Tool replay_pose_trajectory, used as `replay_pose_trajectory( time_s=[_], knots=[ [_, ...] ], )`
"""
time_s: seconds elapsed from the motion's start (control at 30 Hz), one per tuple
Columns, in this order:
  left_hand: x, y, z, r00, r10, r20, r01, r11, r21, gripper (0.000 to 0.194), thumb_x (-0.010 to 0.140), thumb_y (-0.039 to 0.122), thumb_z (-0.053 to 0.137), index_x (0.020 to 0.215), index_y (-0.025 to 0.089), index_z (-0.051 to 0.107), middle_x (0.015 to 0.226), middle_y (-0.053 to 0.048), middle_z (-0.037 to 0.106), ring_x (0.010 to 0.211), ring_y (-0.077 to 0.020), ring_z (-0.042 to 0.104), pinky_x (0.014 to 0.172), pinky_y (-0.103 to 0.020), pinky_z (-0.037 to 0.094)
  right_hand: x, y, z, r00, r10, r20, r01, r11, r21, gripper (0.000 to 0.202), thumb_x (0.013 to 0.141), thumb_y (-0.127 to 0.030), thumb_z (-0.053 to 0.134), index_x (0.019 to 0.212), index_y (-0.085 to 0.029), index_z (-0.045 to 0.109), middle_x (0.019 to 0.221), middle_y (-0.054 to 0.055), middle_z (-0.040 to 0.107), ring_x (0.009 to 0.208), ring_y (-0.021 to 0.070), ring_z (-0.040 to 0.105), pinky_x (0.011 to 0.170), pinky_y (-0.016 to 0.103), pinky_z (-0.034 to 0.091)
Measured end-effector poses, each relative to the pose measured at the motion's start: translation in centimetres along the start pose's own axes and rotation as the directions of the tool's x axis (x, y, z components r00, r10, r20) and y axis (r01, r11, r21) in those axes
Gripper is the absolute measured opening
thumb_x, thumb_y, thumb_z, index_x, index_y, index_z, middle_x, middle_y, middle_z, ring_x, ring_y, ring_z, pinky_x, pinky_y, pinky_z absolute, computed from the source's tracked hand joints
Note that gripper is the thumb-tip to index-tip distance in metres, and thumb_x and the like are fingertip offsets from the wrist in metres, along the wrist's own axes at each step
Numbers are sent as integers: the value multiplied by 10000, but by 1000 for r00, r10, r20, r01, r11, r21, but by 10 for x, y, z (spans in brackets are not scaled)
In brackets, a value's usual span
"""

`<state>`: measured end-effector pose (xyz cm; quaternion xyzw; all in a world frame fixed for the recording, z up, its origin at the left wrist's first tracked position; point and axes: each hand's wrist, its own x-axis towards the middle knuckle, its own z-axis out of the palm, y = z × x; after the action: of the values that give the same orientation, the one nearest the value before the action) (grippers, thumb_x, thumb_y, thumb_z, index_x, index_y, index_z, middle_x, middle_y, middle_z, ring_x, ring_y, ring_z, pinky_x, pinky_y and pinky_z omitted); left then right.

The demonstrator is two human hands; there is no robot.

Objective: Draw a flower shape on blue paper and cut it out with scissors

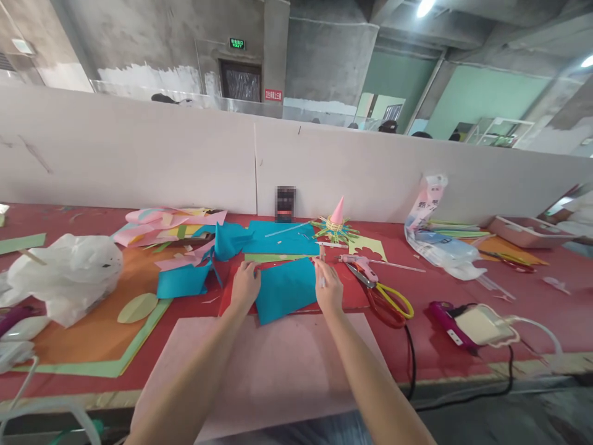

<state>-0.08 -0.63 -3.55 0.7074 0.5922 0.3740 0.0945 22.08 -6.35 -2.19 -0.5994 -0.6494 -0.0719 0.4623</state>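
A rectangular blue sheet [285, 293] is held a little above the red work surface, slightly tilted. My left hand [245, 285] is closed on its left edge, thumb and fingers pinching near the upper corner. At the opposite edge, my right hand [328, 287] grips the sheet near its upper right corner. Something pale shows by the right fingers, too small to make out. Behind the sheet lies a larger blue piece [290, 238] with thin scraps on it. A pink paper cone with a fringed, woven-looking base [338, 219] stands beyond my right hand.
Scissors [384, 296] and a pink glue gun [364, 267] lie right of my hands. Further right are a purple power strip [451, 324] with a white plug, a plastic bag [445, 247] and a pink tray [528, 232]. A white bag [69, 272] and coloured sheets lie left.
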Motion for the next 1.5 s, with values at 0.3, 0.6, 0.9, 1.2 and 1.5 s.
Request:
replay_pose_trajectory(
  time_s=[0.3,0.6,0.9,1.2,1.5],
  knots=[
    [8,-10,-22,972,-215,94,199,968,154,267,804,403,495,904,209,649,1114,-103,556,1093,-295,497,913,-429,429,2,21,-10,964,229,139,-243,965,96,344,845,-374,465,1134,-200,534,1204,104,609,978,246,618,759,326,483],
    [7,-14,-19,952,-129,279,78,979,186,367,714,467,645,1004,250,588,1337,-71,426,1273,-300,361,1052,-478,267,4,27,-12,952,300,56,-305,944,127,332,784,-321,488,1084,-185,528,1052,114,652,881,241,633,767,347,466],
    [7,-19,-8,986,-70,149,37,976,213,389,868,453,457,1150,202,551,1279,-112,526,1213,-272,449,1028,-445,315,2,36,-7,959,272,83,-283,937,203,391,701,-119,403,1059,-192,540,964,78,654,814,201,636,755,339,481],
    [6,-10,-14,985,-116,131,77,959,271,361,894,367,392,1143,178,572,1194,-119,579,1141,-279,509,1004,-438,340,-1,37,-7,983,179,41,-184,964,194,439,706,-61,335,1068,-182,552,1095,119,619,857,212,611,794,372,481],
    [4,-10,-10,983,-99,158,56,964,259,458,817,482,504,1164,186,549,1259,-127,525,1184,-291,469,1055,-478,262,1,46,-8,979,185,91,-197,968,155,398,708,-111,395,1057,-197,565,1042,96,639,891,224,611,783,367,475]
  ],
)
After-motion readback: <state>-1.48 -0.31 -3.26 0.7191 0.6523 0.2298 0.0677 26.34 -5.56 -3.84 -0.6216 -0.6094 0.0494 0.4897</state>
